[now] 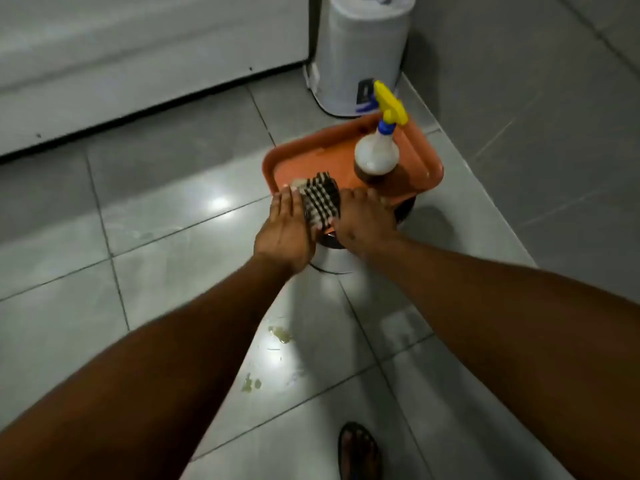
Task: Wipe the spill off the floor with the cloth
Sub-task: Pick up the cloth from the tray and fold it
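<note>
Both hands, left hand (285, 230) and right hand (363, 223), flat and open, press the checked cloth (320, 200) between them on far tray (346, 147); near spill (280, 334) unwiped.

no readable text, bin (360, 57) label blurred

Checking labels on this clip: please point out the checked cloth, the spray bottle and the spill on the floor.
checked cloth (320, 202): head view, middle of the folded fabric between the hands.
spray bottle (376, 154): head view, rounded white shoulder of the body.
spill (281, 334): head view, yellowish patch on the tile.
</note>
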